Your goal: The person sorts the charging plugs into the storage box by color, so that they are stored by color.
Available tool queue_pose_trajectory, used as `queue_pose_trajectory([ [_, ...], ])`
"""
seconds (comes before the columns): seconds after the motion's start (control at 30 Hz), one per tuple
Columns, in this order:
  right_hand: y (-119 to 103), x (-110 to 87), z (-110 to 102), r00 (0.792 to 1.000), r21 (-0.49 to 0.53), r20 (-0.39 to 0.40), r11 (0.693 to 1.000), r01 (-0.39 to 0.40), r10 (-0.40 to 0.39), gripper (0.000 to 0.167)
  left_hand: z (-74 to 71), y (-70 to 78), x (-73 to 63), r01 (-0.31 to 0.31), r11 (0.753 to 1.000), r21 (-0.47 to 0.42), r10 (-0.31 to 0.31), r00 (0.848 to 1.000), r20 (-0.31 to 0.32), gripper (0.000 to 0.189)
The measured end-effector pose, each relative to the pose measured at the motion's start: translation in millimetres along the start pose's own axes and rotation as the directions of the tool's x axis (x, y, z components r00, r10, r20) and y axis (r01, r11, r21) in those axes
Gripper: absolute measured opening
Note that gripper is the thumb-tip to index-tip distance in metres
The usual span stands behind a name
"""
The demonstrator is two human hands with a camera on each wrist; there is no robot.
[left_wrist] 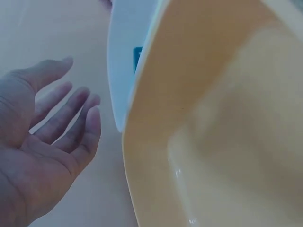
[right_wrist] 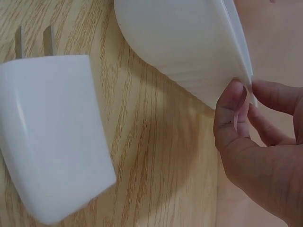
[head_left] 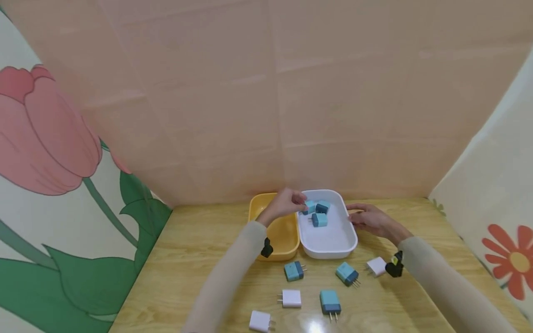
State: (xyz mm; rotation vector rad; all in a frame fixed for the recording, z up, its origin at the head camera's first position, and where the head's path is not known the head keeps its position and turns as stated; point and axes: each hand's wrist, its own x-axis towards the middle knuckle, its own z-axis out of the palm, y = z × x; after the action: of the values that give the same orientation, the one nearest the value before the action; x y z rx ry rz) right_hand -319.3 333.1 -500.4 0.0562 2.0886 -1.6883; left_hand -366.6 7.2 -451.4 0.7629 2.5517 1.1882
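My left hand (head_left: 286, 202) hovers above the border between a yellow plastic box (head_left: 287, 249) and a white plastic box (head_left: 333, 240). In the left wrist view the left hand (left_wrist: 52, 137) is loosely curved, with nothing between the fingers and thumb. Inside the white box lie several blue chargers (head_left: 319, 220), two-tone with metal prongs. At that box's right side, my right hand (head_left: 372, 219) pinches the rim. The right wrist view has the thumb and fingers of the right hand (right_wrist: 260, 146) at the white rim.
In front of the boxes lie more blue chargers (head_left: 330, 301) and several white chargers (head_left: 291, 299) on the wooden table (head_left: 200, 249). One white charger (head_left: 376, 267) is just below my right hand. A beige cloth backdrop (head_left: 275, 115) rises behind the boxes.
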Motion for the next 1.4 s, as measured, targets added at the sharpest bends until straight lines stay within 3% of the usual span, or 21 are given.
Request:
queue_pose_trajectory([
  [0.17,0.8,-0.4,-0.2,1.0,-0.003,0.0,1.0,0.001,-0.001,0.064,0.3,-0.8,-12.0,-0.045,0.997,0.063,0.043,0.998,0.044,0.028],
  [0.4,2.7,0.1,-1.6,1.0,0.001,-0.001,1.0,0.009,-0.009,0.065,-0.1,-6.0,-31.2,-0.087,0.993,0.078,0.079,0.992,0.099,0.026],
  [0.83,5.4,0.8,-4.7,1.0,0.01,-0.009,1.0,0.0,0.0,0.064,2.2,-15.8,-60.0,-0.077,0.996,0.04,0.074,0.994,0.078,0.021],
  [1.1,7.7,3.2,-0.4,1.0,0.02,-0.013,1.0,-0.024,0.024,0.064,5.0,-18.9,-87.3,-0.042,0.996,-0.075,0.045,0.999,0.028,0.02],
  [1.3,4.3,3.9,-2.9,1.0,0.02,-0.007,1.0,-0.018,0.019,0.066,7.6,-15.6,-111.9,-0.005,0.973,-0.232,0.001,1.0,-0.014,0.025],
  [1.4,3.6,4.4,-4.0,1.0,0.04,-0.008,0.999,-0.026,0.026,0.067,9.7,-11.4,-122.2,0.002,0.964,-0.268,-0.006,1.0,-0.014,0.026],
])
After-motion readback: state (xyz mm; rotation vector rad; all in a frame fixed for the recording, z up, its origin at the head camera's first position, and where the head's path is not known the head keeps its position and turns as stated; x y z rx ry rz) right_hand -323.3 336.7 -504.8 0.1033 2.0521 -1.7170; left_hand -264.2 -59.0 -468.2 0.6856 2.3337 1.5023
